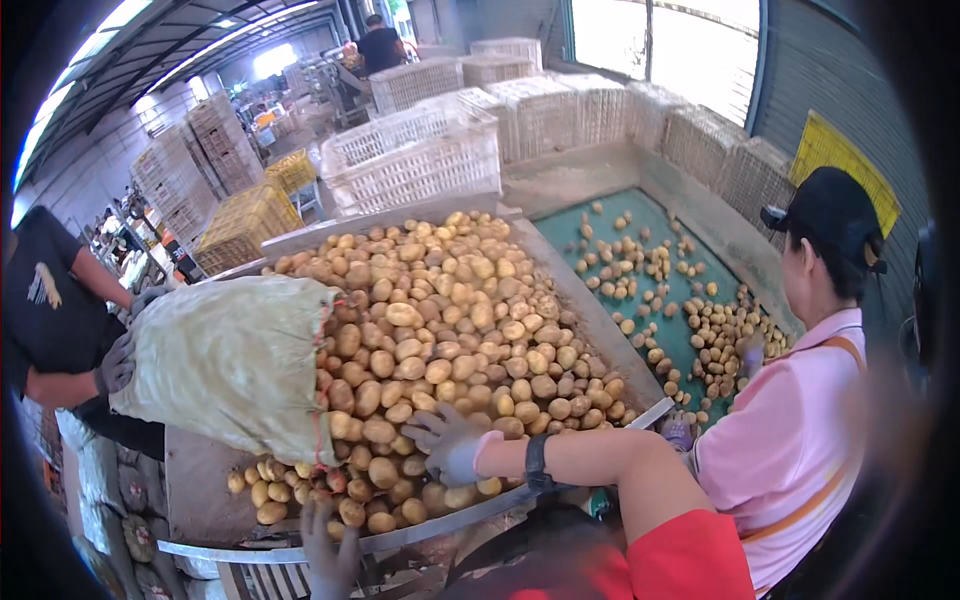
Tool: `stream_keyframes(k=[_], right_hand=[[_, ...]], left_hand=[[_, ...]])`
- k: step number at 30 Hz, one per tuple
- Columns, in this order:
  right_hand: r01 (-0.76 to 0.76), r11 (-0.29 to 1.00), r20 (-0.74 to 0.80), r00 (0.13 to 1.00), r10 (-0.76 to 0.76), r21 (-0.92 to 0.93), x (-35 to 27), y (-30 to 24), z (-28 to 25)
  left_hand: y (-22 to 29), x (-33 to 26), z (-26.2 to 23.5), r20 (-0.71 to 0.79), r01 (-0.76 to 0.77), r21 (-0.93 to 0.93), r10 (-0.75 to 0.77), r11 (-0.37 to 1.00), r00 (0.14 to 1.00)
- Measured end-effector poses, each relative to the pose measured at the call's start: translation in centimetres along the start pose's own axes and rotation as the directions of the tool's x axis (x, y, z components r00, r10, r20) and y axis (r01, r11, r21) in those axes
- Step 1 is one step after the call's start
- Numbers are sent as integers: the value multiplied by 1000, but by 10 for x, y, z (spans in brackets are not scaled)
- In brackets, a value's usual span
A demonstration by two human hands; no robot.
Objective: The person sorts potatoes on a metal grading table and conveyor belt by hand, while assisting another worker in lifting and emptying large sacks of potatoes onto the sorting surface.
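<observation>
A large heap of potatoes [440, 330] covers the sloping metal tray [205, 490] in front of me. My right hand [448, 445], in a grey glove, rests on the near side of the heap with its fingers spread. Close to the tray's front edge, my gloved left hand [330, 550] is raised with its fingers apart and nothing in it. A pale green woven sack [235, 355] lies on the tray at the left, its mouth towards the potatoes. A co-worker's gloved hands [118, 365] grip the sack's far-left end.
To the right, potatoes are scattered on a green conveyor belt [640, 290], where a person in a pink shirt [790, 430] works. White plastic crates [415, 160] stand behind the tray and line the belt's far side. Yellow crates [245, 225] are at the back left. Filled sacks [130, 500] lie below left.
</observation>
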State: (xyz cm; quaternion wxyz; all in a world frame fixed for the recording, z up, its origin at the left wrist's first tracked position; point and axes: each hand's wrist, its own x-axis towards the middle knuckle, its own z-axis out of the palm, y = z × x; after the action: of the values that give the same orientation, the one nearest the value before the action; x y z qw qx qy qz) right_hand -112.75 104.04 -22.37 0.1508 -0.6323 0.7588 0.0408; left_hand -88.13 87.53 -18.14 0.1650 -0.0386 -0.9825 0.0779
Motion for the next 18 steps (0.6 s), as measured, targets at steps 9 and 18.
stream_keyframes(k=[9,18], right_hand=[[-350,937,-189,918,347,20,-18,170,73],[-814,580,7,580,814,-35,-29,315,99]], left_hand=[[22,39,57,540,759,115,-682,641,494],[53,106,44,771,759,125,-545,638,331]])
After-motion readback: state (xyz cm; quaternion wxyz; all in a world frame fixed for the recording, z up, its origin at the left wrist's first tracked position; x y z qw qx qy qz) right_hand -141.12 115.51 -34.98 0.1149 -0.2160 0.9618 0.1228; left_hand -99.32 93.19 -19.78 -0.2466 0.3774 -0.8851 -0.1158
